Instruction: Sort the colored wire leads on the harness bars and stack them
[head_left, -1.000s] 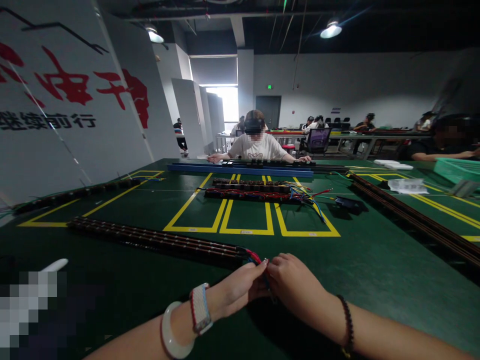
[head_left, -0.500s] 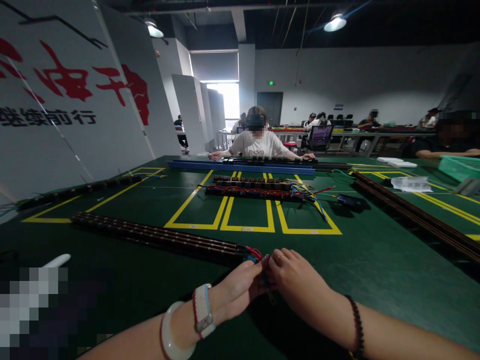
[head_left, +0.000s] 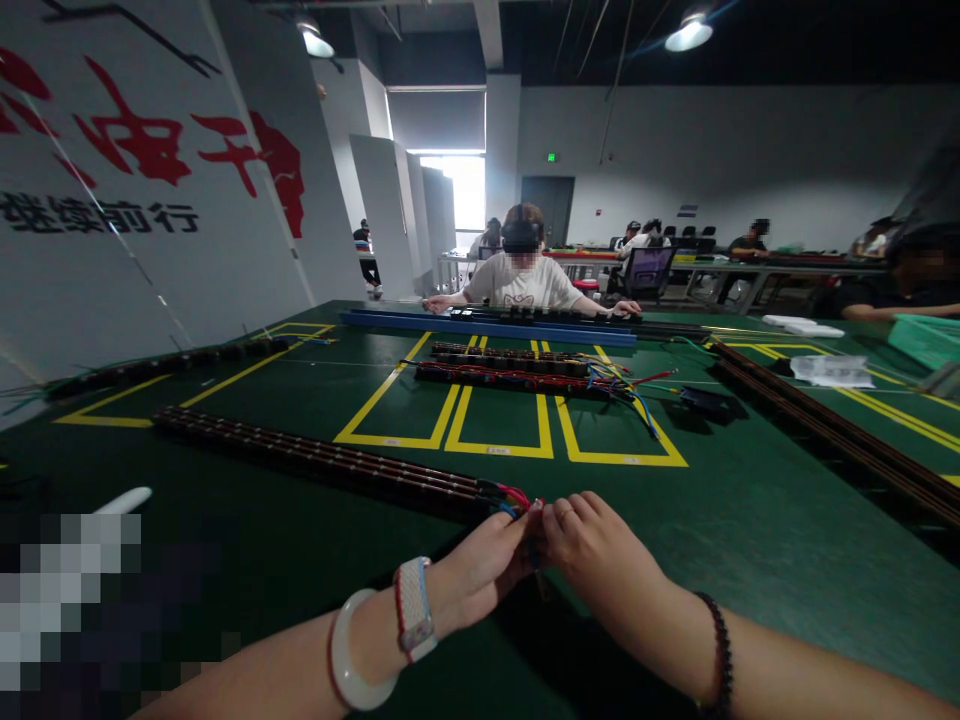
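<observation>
A long dark strip assembly point(head_left: 322, 455) lies slanted across the green table, with red and blue wires point(head_left: 513, 497) coming out of its right end. Just past that end, my left hand point(head_left: 491, 560) pinches the wires between thumb and fingers. My right hand point(head_left: 592, 545) meets it fingertip to fingertip, its fingers curled closed around the wire ends. A small red and silvery tip shows between the hands, and a dark wire end hangs below them. The fingers hide most of what is gripped.
Wired strips point(head_left: 510, 375) lie mid-table over yellow tape outlines point(head_left: 499, 452). Long brown strips point(head_left: 825, 430) run along the right, near a clear plastic packet point(head_left: 832, 371) and a green basket point(head_left: 930, 340). A co-worker point(head_left: 521, 275) sits opposite, hands by a blue rail point(head_left: 487, 328).
The view has shifted slightly. My hands stay together at the wires, and a little more of the red tip shows between the fingertips.
</observation>
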